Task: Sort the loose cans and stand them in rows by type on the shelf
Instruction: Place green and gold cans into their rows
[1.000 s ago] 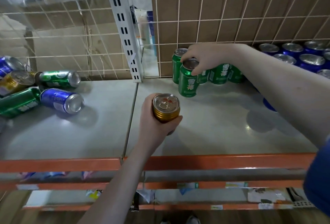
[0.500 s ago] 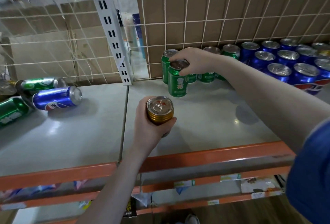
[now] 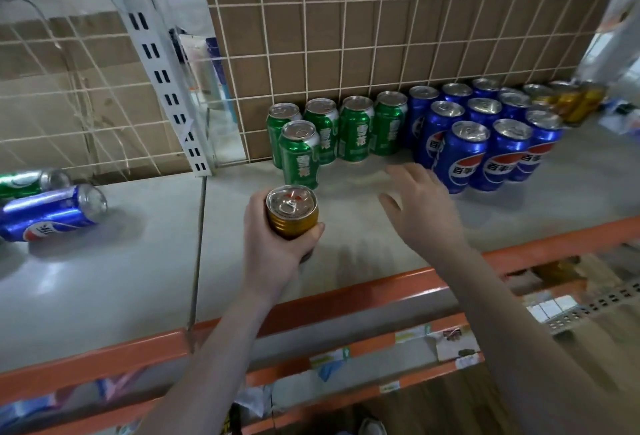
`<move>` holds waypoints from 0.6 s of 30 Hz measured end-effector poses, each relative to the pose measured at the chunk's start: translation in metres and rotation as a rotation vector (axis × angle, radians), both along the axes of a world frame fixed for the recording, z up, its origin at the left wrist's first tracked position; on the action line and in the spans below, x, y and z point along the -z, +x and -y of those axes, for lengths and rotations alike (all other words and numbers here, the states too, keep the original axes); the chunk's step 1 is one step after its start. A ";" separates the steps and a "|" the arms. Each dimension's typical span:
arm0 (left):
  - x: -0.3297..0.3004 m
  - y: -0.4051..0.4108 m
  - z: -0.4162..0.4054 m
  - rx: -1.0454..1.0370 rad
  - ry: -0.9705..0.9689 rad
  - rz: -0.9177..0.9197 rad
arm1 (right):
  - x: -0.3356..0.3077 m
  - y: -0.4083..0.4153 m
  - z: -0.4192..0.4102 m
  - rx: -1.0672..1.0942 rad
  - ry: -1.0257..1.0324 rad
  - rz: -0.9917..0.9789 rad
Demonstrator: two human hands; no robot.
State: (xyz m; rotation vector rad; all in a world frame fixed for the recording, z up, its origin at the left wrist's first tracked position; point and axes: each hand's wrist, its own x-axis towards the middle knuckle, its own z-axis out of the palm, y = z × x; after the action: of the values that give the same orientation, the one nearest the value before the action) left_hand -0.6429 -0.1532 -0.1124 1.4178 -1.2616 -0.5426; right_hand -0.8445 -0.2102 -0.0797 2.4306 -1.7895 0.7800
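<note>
The ribbed gold metal can (image 3: 292, 213) stands upright in the left hand (image 3: 273, 244), gripped over the grey shelf board (image 3: 104, 278). The right hand (image 3: 420, 207) hovers empty, fingers spread. Green cans (image 3: 355, 129), blue cans (image 3: 485, 154) and gold cans (image 3: 571, 102) already stand sorted; a loose blue can (image 3: 52, 211) and a loose green can (image 3: 31, 181) lie unsorted at left.

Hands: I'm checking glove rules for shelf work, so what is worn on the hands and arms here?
Nothing shows on either. The left hand and right hand are bare, without gloves, rings or watch, and both forearms are uncovered as far as the frame shows. No sleeve is in view.
</note>
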 end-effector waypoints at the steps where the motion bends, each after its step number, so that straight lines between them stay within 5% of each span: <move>1: -0.001 -0.008 0.003 0.005 0.003 -0.005 | 0.009 -0.014 -0.007 0.040 0.001 -0.005; 9: -0.022 -0.118 0.030 0.103 -0.017 0.027 | 0.040 -0.149 -0.002 0.247 0.016 -0.086; 18: -0.043 -0.313 0.051 0.056 0.010 -0.010 | 0.056 -0.349 0.073 0.175 -0.109 -0.044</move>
State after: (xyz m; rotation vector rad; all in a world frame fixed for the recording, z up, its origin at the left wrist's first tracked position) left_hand -0.9554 -0.2043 -0.0696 1.3896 -1.2955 -0.5939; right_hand -1.1930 -0.2832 -0.1356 2.1716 -1.8598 0.7790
